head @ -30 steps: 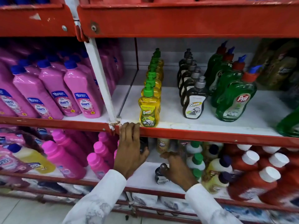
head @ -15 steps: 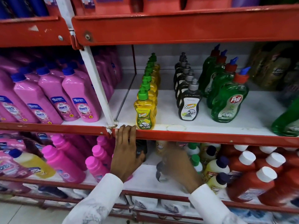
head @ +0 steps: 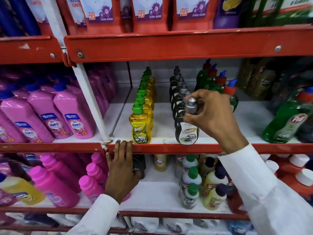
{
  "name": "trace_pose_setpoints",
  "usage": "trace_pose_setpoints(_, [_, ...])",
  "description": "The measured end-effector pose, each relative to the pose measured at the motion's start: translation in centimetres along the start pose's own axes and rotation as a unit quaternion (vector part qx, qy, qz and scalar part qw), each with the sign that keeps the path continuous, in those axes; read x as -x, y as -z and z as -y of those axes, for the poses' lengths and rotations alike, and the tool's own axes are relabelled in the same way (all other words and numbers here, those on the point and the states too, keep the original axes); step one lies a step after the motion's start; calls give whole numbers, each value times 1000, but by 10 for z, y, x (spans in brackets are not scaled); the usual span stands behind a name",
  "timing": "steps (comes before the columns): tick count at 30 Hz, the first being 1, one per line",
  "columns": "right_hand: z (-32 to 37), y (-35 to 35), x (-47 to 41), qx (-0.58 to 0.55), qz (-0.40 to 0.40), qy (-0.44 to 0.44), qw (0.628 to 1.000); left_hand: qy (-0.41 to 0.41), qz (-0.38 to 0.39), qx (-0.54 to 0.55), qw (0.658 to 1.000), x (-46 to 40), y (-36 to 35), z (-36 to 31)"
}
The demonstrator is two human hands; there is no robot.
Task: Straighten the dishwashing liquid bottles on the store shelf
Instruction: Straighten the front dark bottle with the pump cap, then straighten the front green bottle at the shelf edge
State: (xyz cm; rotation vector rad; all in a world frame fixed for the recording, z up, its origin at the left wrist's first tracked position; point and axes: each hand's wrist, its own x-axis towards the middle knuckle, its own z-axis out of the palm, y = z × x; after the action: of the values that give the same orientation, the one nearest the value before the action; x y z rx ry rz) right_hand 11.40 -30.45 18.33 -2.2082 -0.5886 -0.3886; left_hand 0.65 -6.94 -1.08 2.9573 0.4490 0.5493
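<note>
Left hand (head: 121,168) lay flat, fingers spread, on the red shelf lip (head: 169,148), holding nothing, right hand (head: 210,114) pinched the grey pump cap of the front dark bottle (head: 187,133) at the shelf edge, yellow-liquid row (head: 143,116) beside it, rear bottles mostly hidden.
</note>
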Motion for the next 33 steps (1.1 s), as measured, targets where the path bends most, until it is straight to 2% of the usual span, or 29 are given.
trace_pose_setpoints(11, [-27, -34, -26, -6, 31, -18, 999, 22, 2, -8, 1000, 1, 2, -12])
trace_pose_setpoints(19, [-43, -32, -8, -47, -4, -8, 999, 3, -72, 72, 995, 12, -11, -45])
trace_pose_setpoints(24, [-87, -26, 35, -67, -86, -22, 994, -80, -85, 109, 987, 11, -21, -79])
trace_pose_setpoints(27, [-115, -24, 61, -94, -164, -69, 980, -117, -75, 105, 985, 3, -21, -101])
trace_pose_setpoints(30, [-144, -19, 76, -134, -281, -128, 942, -136, -67, 111, 982, -4, -23, -119])
trace_pose_setpoints(33, [-170, -10, 76, -111, -379, -152, 906, -130, -60, 112, 983, -7, -27, -128])
